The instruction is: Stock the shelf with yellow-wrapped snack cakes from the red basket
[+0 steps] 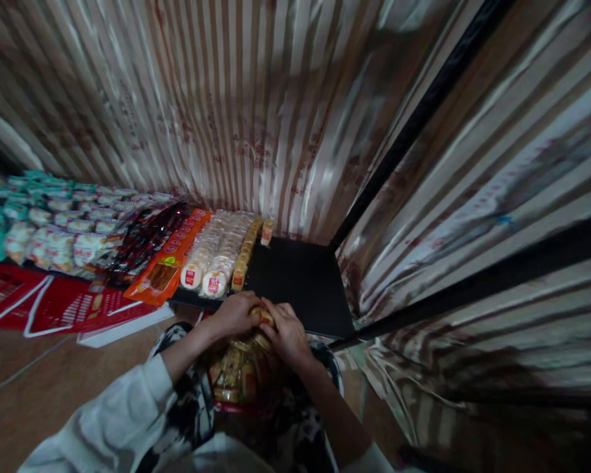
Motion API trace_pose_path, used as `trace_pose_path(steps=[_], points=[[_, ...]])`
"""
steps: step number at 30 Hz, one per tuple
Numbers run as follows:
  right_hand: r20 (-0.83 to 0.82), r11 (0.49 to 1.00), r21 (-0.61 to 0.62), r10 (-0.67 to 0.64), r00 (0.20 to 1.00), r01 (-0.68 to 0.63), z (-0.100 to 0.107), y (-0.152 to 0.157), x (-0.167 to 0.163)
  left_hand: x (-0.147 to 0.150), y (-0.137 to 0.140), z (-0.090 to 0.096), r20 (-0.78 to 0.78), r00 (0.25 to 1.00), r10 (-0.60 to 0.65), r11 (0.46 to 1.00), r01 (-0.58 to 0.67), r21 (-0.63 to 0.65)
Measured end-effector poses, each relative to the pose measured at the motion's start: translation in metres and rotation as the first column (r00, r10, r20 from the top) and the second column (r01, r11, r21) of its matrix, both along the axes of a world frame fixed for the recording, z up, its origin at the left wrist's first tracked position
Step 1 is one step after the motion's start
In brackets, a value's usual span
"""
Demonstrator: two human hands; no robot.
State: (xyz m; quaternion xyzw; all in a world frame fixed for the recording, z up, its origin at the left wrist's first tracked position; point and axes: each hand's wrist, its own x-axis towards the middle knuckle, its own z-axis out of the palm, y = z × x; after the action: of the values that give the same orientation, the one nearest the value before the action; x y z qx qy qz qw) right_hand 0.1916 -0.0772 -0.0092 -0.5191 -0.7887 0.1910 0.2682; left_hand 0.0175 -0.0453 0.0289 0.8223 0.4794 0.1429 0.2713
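My left hand [236,316] and my right hand [286,334] meet in front of me at the near edge of a black shelf [302,279]. Between their curled fingers is a yellow-gold wrapped snack [264,317], held from both sides. Right below, over my lap, sits a heap of similar golden packs [233,373] in clear wrapping, with a red edge at its bottom. My hands hide part of this heap. On the shelf just beyond my left hand runs a row of small yellow packs [246,253], and one single pack [267,232] stands at its back end.
Left of the yellow row lie round white wrapped cakes [214,282], an orange snack bag [169,259], dark red packets [144,243], and white and teal packs [58,226]. A red printed banner [78,305] hangs along the front. Black poles [398,157] and striped sheeting [256,131] enclose the shelf.
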Motion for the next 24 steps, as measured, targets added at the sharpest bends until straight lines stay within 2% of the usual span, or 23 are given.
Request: trace_pose_path(steps=[4,6,9,10,11,14,16,19,22,24], points=[[-0.191,0.986,-0.096,-0.156,0.969,0.14,-0.012,0.023,0.0,0.015,0.023,0.016,-0.049,0.998,0.034,0.997,-0.03,0.077],[-0.313,0.968,-0.165,-0.235,0.92,0.191,-0.02,0.042,0.003,0.027,0.03,0.019,0.029,0.988,0.15,0.975,-0.152,0.161],[-0.502,0.946,-0.246,-0.312,0.807,0.213,-0.032,0.079,0.006,0.049,0.036,0.01,0.241,0.898,0.369,0.872,-0.424,0.244],[-0.55,0.939,-0.267,-0.334,0.765,0.217,-0.036,0.092,0.006,0.057,0.037,0.003,0.298,0.86,0.415,0.844,-0.486,0.226],[-0.585,0.932,-0.284,-0.355,0.73,0.225,-0.039,0.106,0.006,0.065,0.04,-0.005,0.34,0.836,0.431,0.84,-0.509,0.187],[-0.621,0.913,-0.302,-0.407,0.671,0.274,-0.049,0.143,0.003,0.087,0.054,-0.034,0.396,0.758,0.518,0.833,-0.553,-0.032],[-0.601,0.905,-0.29,-0.425,0.677,0.311,-0.055,0.165,0.0,0.096,0.07,-0.052,0.386,0.692,0.61,0.783,-0.603,-0.155],[-0.553,0.904,-0.247,-0.428,0.715,0.35,-0.064,0.191,-0.004,0.101,0.098,-0.069,0.377,0.631,0.678,0.73,-0.639,-0.243],[-0.536,0.911,-0.216,-0.412,0.737,0.352,-0.07,0.213,-0.007,0.101,0.125,-0.079,0.407,0.607,0.683,0.724,-0.639,-0.261],[-0.531,0.909,-0.215,-0.415,0.739,0.356,-0.073,0.225,-0.008,0.102,0.141,-0.084,0.438,0.607,0.664,0.74,-0.619,-0.264]])
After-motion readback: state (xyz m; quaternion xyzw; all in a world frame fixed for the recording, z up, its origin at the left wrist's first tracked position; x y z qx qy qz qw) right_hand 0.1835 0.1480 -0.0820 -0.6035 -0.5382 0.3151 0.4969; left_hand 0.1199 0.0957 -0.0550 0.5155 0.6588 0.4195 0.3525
